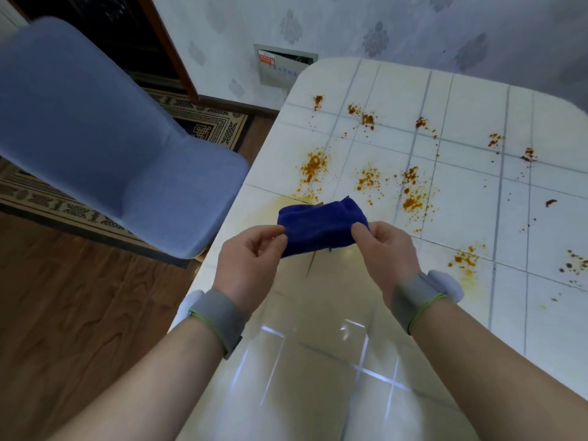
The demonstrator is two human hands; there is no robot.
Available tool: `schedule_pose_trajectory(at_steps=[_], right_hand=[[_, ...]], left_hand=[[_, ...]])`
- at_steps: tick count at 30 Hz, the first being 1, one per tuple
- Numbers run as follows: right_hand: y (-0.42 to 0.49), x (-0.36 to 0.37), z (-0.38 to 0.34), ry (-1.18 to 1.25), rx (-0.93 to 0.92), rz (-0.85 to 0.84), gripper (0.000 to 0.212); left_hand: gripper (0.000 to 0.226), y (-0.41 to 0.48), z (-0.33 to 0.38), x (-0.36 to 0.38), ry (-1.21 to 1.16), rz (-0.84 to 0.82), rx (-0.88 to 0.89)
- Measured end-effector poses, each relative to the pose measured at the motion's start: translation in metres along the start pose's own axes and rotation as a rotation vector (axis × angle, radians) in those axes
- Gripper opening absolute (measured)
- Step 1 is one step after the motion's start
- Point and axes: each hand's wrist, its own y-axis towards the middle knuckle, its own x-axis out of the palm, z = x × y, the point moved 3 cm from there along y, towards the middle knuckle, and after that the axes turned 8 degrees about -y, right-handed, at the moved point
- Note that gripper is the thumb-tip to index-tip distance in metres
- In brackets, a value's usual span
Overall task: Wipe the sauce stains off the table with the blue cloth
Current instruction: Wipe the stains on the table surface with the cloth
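Folded dark-blue microfibre cloth [321,226] is held just above the glossy white grid-lined worktop [318,345], each short end pinched between thumb and fingers [361,229] of left hand [246,253] and right hand [388,249]. Orange-brown sauce stains [313,168] could be smeared wider if one saturated face is dragged through all. Long axis is set left-right, far corner pointed at stains.

Both hands hold a folded blue cloth [321,226] above the white tiled table [318,361]: the left hand [248,253] pinches its left edge, the right hand [385,246] its right. Orange sauce stains [410,192] speckle the tabletop beyond. A blue chair [105,135] stands left of the table.
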Motion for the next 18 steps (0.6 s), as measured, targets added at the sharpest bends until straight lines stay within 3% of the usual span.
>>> schedule_pose_trajectory(at_steps=[3,6,8,12,15,18], right_hand=[[-0.011,0.013,0.038,-0.29,0.04,-0.063,0.036],[-0.023,0.021,0.075,-0.472,0.09,-0.107,0.029],[-0.03,0.021,0.085,-0.412,0.098,-0.088,0.017],[-0.039,0.018,0.092,-0.438,0.037,-0.047,0.017],[-0.047,0.009,0.101,-0.465,0.015,-0.04,0.016],[-0.047,-0.02,0.121,-0.541,-0.037,-0.013,0.014]], left_hand=[[0.018,-0.015,-0.041,0.007,0.153,-0.068,-0.041],[0.024,-0.031,-0.086,0.005,0.506,-0.171,-0.054],[0.023,-0.028,-0.091,0.007,0.631,-0.152,0.075],[0.028,-0.012,-0.081,0.048,0.74,-0.256,0.407],[0.05,-0.014,-0.098,0.081,0.98,-0.438,0.262],[0.067,-0.026,-0.107,0.102,1.185,-0.456,0.192]])
